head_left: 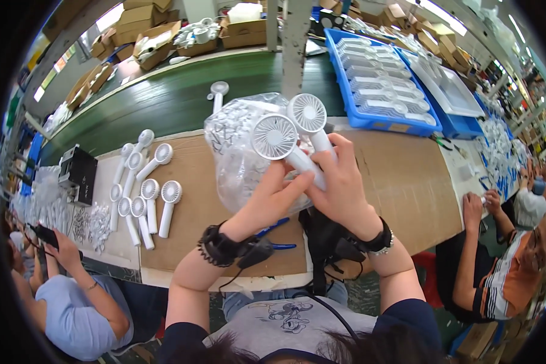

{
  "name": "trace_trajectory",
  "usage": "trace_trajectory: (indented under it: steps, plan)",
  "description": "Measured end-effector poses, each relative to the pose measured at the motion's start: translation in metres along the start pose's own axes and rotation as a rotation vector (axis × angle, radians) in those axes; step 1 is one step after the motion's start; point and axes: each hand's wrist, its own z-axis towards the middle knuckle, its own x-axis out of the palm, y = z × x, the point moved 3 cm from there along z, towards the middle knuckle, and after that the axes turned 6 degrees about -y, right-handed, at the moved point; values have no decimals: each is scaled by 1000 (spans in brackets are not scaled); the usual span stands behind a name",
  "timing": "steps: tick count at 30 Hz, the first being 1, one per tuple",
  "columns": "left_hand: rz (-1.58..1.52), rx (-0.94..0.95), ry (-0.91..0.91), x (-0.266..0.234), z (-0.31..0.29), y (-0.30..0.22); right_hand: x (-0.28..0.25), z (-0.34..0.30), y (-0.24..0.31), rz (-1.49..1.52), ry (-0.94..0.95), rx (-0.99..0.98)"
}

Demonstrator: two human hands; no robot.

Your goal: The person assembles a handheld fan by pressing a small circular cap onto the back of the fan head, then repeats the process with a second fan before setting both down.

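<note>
Over the cardboard-covered table [412, 182], the head view is showing a nearer white fan [274, 137] and a farther fan [307, 113] tilting toward twelve o'clock; the left hand [269, 195] is pinching the nearer one's handle [303, 164], the right hand [341, 185] clasping both, apparently so the pair is facing upward. Loose fans [149, 189] are lying at nine o'clock, probably for easy reach.

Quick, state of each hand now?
Left hand: closed, holding the front white fan by its handle.
Right hand: closed, fingers at the rear white fan's handle.
</note>
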Motion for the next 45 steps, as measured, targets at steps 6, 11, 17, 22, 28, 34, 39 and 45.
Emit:
trace_trajectory:
  steps: [6, 11, 17, 22, 28, 34, 39, 45]
  plan:
    - [-119, 6, -185, -17, 15, -14, 21, 21, 8, 126, -35, -103]
    - [-145, 27, -144, -40, 24, -22, 26, 33, -10, 237, -169, -119]
    - [-251, 8, -133, -45, 30, -24, 36, 31, -29, 730, -156, 330]
    - [-247, 0, -82, -44, 32, -27, 39, 33, -29, 1070, -41, 553]
    - [-243, -17, -36, -44, 33, -26, 38, 36, -24, 1282, 61, 624]
    - [-244, -28, -18, -45, 31, -27, 41, 35, -25, 1292, 57, 588]
    - [-210, -27, 5, -40, 30, -26, 39, 33, -27, 1293, 39, 574]
    - [-215, -28, 12, -35, 28, -25, 36, 30, -28, 1311, -6, 598]
